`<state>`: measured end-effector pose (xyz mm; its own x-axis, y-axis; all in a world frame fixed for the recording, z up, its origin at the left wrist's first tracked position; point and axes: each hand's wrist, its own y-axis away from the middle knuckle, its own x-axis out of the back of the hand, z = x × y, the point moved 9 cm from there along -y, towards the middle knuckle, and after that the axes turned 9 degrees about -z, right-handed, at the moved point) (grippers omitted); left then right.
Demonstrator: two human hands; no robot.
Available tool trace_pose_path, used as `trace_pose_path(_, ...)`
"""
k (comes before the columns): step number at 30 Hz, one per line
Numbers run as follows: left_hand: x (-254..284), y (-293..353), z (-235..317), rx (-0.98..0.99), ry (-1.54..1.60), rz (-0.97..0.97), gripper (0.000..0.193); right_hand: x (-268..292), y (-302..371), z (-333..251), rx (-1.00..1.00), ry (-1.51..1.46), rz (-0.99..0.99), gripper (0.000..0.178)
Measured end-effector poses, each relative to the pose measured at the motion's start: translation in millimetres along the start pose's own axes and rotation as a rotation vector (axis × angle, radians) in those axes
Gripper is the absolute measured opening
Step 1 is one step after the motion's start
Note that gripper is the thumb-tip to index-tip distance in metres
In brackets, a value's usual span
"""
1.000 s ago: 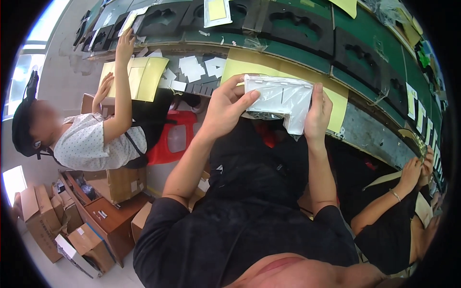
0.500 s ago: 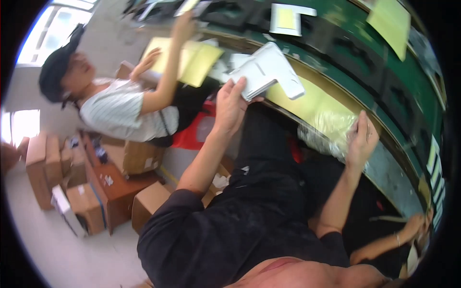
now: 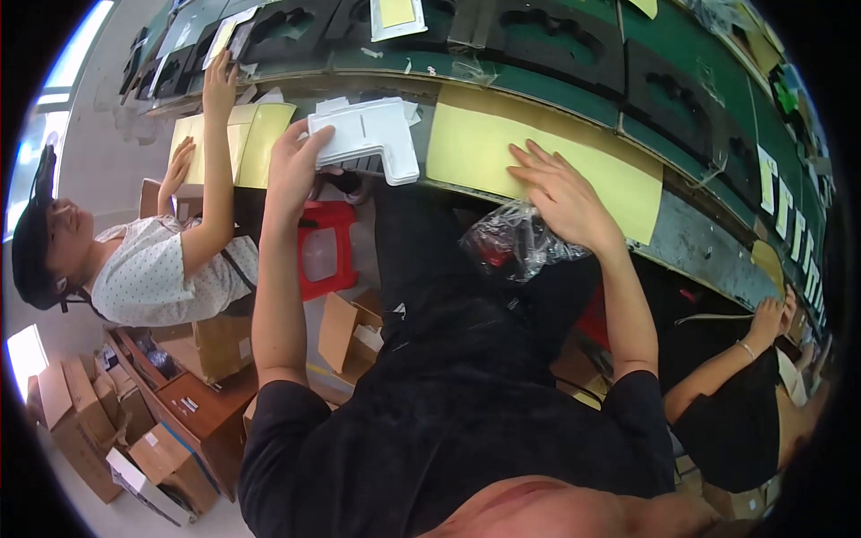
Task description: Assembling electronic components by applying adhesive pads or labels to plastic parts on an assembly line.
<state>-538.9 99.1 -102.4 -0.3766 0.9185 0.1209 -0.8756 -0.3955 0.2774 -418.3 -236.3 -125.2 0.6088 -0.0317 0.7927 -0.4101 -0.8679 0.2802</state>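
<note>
a stack of white l-shaped parts [image 3: 369, 133] is held in the left hand [image 3: 300, 161], left of centre in the upper half of the frame; it is gripped at its left end, with the thumb laid on top and the long leg pointed down toward the lower right. the right hand [image 3: 567, 199], right of centre, is held wide, palm down, with its fingers stretched toward the upper left over a yellow sheet [image 3: 475, 134]; whether the sheet is pressed by them cannot be told. a clear bag [image 3: 516, 244] is seen crumpled just below that hand, at the middle of the frame; whether it is touched by the palm is hidden. black foam trays [image 3: 567, 49] are lined up along the green bench [image 3: 673, 67] across the top, and a white piece with a yellow face [image 3: 397, 16] is placed among them at the top centre. at the left, yellow sheets [image 3: 266, 139] are touched by one hand of a co-worker [image 3: 148, 278], while the other is raised to the bench. a red stool [image 3: 341, 255] is seen left of centre, and cartons [image 3: 85, 421] are piled at the lower left. at the right edge, another co-worker's hands [image 3: 771, 318] are held close together.
</note>
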Motion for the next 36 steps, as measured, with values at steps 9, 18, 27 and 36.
trace_pose_path(9,-83.1,-46.6,-13.9,0.109,-0.080,-0.202,0.056,13.0,68.0,41.1,-0.134,-0.147,0.047,0.045)
trace_pose_path(18,-111.7,-39.3,22.6,-0.317,-1.083,-0.029,0.048,40.8,83.1,39.7,0.000,-1.047,0.579,0.038)
trace_pose_path(27,-203.1,37.9,70.2,-0.131,-0.433,-0.740,0.042,43.6,56.0,15.9,0.150,-0.885,0.983,0.021)
trace_pose_path(36,-183.3,-96.2,231.7,-0.563,-0.440,-0.358,0.027,22.5,94.8,45.6,0.041,-0.780,1.013,0.024)
